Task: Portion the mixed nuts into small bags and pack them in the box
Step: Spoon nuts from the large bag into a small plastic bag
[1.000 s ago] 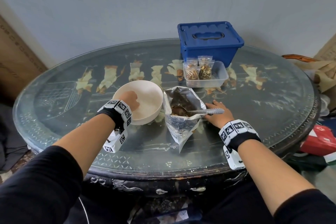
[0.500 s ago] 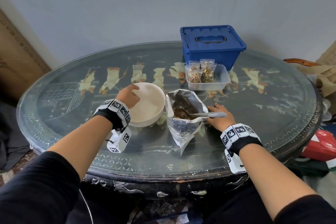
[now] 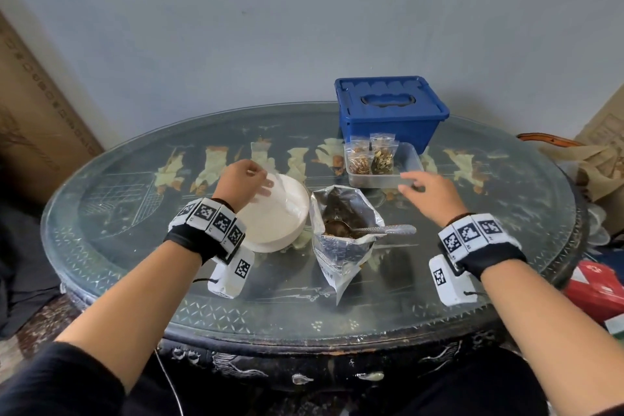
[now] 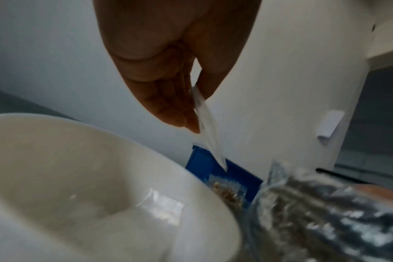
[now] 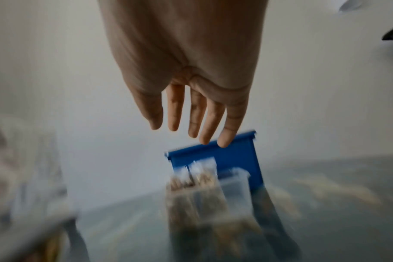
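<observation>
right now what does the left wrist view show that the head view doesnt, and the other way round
Only the left wrist view: the left hand seen from beneath, its fingers pinching the top of the empty bag, and more clear bags lying inside the bowl.

Only the head view: the right hand, open and holding nothing, above the clear tub; the spoon resting in the nut pouch; the blue box with its lid on; the table.

Both: left hand, empty bag, bowl, pouch, blue box, and filled bags in front of it.

Soft daylight; head view sharp, right wrist view motion-blurred.
</observation>
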